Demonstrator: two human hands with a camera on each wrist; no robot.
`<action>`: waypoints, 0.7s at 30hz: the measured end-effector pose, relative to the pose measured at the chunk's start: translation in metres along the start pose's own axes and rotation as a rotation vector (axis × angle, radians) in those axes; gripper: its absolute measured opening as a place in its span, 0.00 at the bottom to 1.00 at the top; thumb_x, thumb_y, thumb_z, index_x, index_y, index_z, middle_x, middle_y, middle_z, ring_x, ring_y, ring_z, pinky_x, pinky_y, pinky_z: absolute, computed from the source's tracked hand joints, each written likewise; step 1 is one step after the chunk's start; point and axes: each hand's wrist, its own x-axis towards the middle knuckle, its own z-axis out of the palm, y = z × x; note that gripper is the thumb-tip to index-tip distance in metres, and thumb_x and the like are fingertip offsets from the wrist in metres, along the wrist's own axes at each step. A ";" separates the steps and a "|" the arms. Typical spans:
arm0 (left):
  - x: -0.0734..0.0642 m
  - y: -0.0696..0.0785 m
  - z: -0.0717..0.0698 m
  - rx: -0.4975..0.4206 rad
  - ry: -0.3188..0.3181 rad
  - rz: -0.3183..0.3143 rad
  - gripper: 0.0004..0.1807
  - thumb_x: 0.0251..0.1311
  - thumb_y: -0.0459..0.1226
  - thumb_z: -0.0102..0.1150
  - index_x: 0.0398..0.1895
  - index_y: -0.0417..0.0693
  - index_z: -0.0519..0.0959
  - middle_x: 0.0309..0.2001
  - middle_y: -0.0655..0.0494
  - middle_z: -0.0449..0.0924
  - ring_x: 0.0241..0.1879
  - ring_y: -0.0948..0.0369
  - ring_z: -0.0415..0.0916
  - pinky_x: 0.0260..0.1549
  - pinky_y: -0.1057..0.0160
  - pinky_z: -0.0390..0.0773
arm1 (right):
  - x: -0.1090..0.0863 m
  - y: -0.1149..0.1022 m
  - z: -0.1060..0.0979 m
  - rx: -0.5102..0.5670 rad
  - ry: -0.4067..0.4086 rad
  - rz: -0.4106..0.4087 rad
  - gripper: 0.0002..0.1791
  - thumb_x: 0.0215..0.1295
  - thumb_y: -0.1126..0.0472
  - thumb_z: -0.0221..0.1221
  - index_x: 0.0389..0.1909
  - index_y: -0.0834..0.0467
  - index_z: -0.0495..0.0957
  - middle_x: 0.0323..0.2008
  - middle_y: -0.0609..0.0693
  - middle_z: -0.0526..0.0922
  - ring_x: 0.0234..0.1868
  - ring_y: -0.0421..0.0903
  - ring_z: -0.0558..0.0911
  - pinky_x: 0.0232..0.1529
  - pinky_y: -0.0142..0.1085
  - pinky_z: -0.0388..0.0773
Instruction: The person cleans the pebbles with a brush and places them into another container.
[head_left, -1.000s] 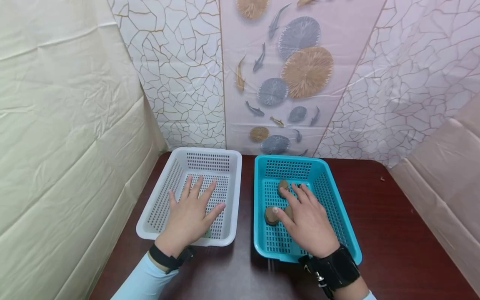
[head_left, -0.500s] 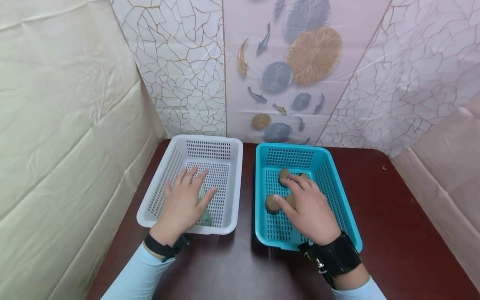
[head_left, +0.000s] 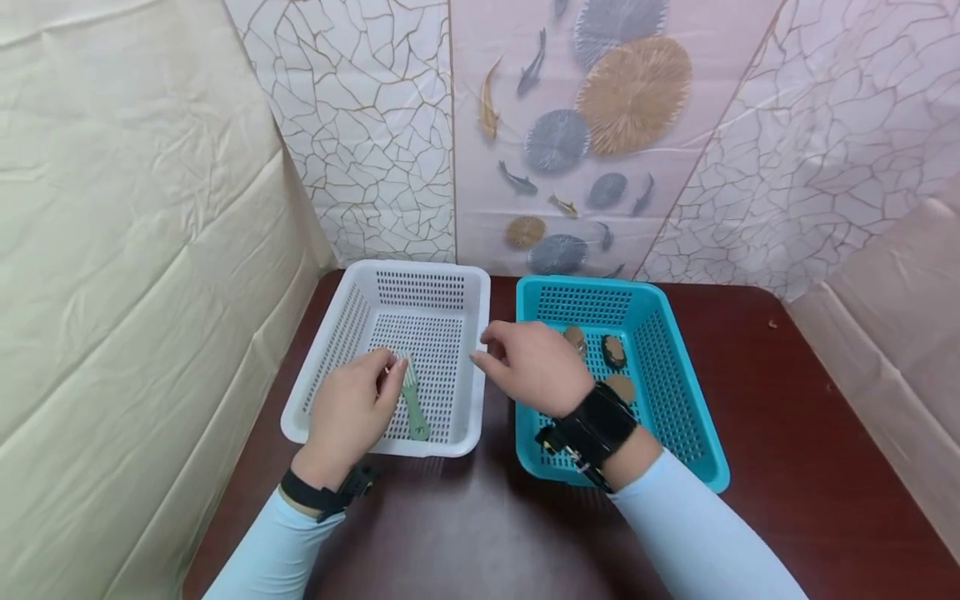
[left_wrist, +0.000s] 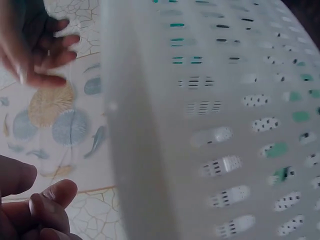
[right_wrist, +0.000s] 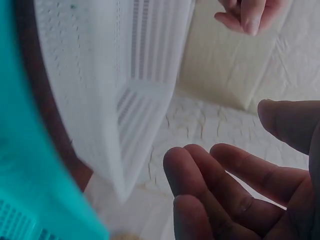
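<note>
My left hand hovers over the front left of the white basket, fingers loosely bent. Its thumb and fingertips stand apart in the left wrist view, with nothing between them. A green fork lies on the basket floor just right of that hand. My right hand is over the left rim of the teal basket, its fingers pointing toward the white one. In the right wrist view, its thumb and bent fingers hold nothing. Several brown rounded pieces sit in the teal basket, including one with a dark base; my right hand and wrist hide part of that basket.
Both baskets stand side by side on a dark red-brown table, a narrow gap between them. Behind is a patterned backdrop with printed fish. Cream cloth hangs on the left, and more cloth on the right.
My right hand has moved left from over the brown pieces to the teal basket's left rim. My left hand's spread fingers have drawn in. The fork shows more fully, and the head view has tilted down.
</note>
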 end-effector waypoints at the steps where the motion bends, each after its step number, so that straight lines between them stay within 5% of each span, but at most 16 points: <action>1: -0.001 -0.001 0.000 0.000 0.001 0.001 0.15 0.80 0.43 0.62 0.32 0.48 0.81 0.20 0.59 0.70 0.20 0.60 0.67 0.19 0.60 0.67 | 0.007 -0.005 0.002 0.007 -0.017 -0.006 0.18 0.79 0.48 0.68 0.52 0.59 0.87 0.26 0.45 0.84 0.24 0.41 0.80 0.24 0.36 0.79; 8: -0.006 -0.010 0.001 -0.001 -0.005 0.010 0.13 0.78 0.43 0.67 0.34 0.45 0.84 0.19 0.59 0.69 0.19 0.59 0.66 0.18 0.60 0.67 | 0.058 -0.029 0.032 -0.037 -0.154 -0.019 0.15 0.79 0.47 0.67 0.39 0.56 0.88 0.27 0.45 0.85 0.27 0.42 0.81 0.27 0.35 0.79; 15: -0.009 -0.014 0.000 -0.002 -0.020 0.002 0.15 0.80 0.44 0.64 0.32 0.48 0.82 0.18 0.60 0.66 0.18 0.60 0.64 0.17 0.60 0.65 | 0.093 -0.040 0.061 -0.102 -0.265 -0.025 0.26 0.80 0.47 0.66 0.20 0.53 0.76 0.15 0.43 0.67 0.19 0.41 0.70 0.24 0.33 0.69; 21: -0.012 -0.018 -0.003 -0.018 -0.019 -0.026 0.16 0.80 0.44 0.63 0.30 0.50 0.81 0.17 0.61 0.64 0.17 0.61 0.62 0.17 0.60 0.63 | 0.108 -0.050 0.083 -0.152 -0.356 0.038 0.18 0.80 0.47 0.66 0.35 0.57 0.87 0.25 0.47 0.82 0.24 0.42 0.77 0.31 0.35 0.76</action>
